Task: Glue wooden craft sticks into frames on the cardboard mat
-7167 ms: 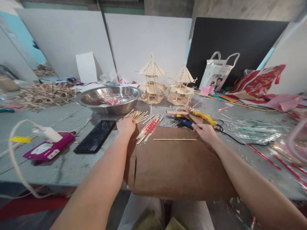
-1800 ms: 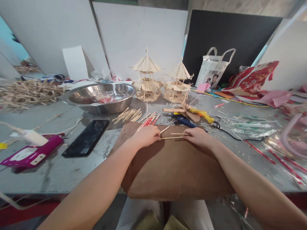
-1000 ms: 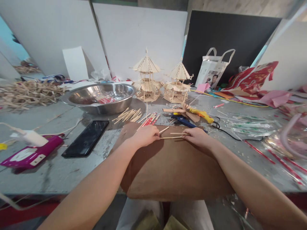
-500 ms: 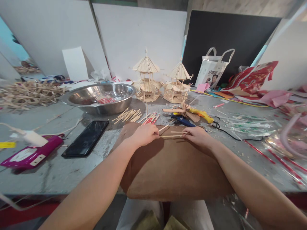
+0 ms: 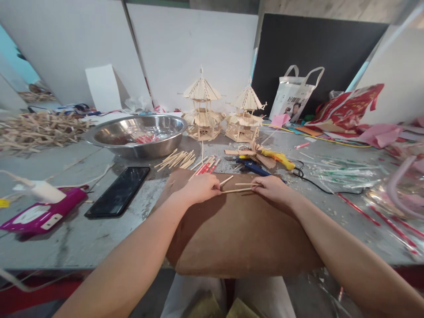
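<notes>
Over the far part of a brown board (image 5: 245, 238), my left hand (image 5: 203, 187) and my right hand (image 5: 270, 187) face each other with fingers pinched. Between them runs a thin wooden stick (image 5: 236, 190), its left end in my left fingers and its right end in my right. Another short stick (image 5: 244, 184) meets my right fingertips, and a slanting stick (image 5: 226, 180) reaches out beside my left fingers. How the sticks join is hidden by the fingers. Just beyond my left hand lie loose sticks (image 5: 179, 160) and several red-wrapped ones (image 5: 208, 165).
Two stick-built pagodas (image 5: 202, 117) stand at the back beside a steel basin (image 5: 139, 145). A yellow glue gun (image 5: 278, 159) and blue-handled pliers (image 5: 253, 168) lie beyond my right hand. A phone (image 5: 118, 192) and purple power strip (image 5: 49, 210) are left; plastic wrappers (image 5: 344, 172) lie right.
The hands and sticks have barely moved. The long stick now slopes slightly, its left end a touch lower than before.
</notes>
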{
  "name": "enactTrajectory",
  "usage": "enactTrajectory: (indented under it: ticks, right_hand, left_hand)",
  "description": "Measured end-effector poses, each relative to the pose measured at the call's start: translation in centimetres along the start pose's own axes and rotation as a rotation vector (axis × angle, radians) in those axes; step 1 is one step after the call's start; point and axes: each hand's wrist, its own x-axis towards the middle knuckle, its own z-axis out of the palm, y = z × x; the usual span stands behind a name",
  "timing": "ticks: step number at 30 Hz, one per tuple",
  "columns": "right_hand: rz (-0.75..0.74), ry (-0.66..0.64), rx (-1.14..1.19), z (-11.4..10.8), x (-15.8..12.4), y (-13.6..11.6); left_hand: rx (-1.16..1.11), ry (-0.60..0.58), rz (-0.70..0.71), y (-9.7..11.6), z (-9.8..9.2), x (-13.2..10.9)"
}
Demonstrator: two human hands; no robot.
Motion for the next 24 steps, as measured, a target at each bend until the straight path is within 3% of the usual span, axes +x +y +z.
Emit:
enactTrajectory:
  ticks: [14, 19, 24]
  right_hand:
    - [0.008, 0.028, -0.024, 0.3, 0.1, 0.0]
    - [0.098, 0.097, -0.010, 0.0, 0.0, -0.4]
    - [0.121, 0.177, 0.024, -0.3, -0.1, -0.4]
  left_hand:
    - [-0.048, 0.019, 0.007, 0.1, -0.3, -0.1]
    - [-0.128, 0.115, -0.014, 0.3, -0.9, -0.2]
    - [-0.361, 0.215, -0.013, 0.7, -1.0, -0.3]
